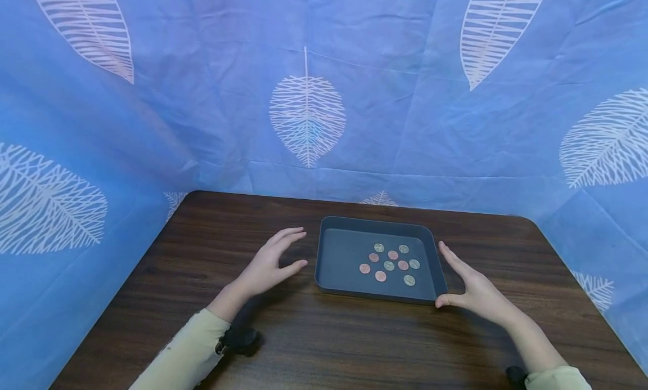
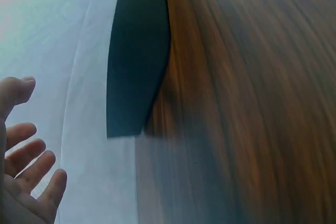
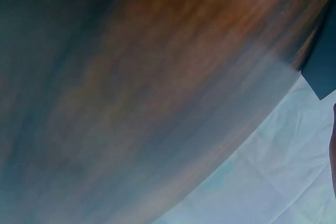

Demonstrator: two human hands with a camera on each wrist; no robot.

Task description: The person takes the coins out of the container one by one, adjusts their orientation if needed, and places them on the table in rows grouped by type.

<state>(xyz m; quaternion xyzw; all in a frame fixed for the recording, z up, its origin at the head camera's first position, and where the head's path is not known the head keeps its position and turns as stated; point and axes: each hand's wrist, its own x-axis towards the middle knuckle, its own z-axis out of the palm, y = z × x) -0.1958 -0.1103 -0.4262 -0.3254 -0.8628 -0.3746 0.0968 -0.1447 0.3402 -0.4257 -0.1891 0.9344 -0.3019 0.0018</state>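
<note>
A dark grey rectangular tray (image 1: pixel 336 255) lies on the wooden table with several coins (image 1: pixel 388 265) in it, some silver-coloured and some copper-coloured. They lie flat and spread over its right half. To the left of the tray is my left hand (image 1: pixel 268 266), fingers extended, thumb apart, holding nothing. A gap separates it from the tray wall (image 2: pixel 137 51) in the left wrist view. My right hand (image 1: pixel 473 288) is at the tray's right side, thumb by the near corner and fingers along the edge; whether it touches is hard to tell. The right wrist view shows only a sliver of that hand.
The dark wooden table (image 1: pixel 329 345) has rounded far corners. Behind and beside it hangs a blue cloth (image 1: pixel 228 97) with white leaf prints. A dark band (image 1: pixel 240 340) is on the left wrist, beside the pale sleeve (image 1: pixel 182 350).
</note>
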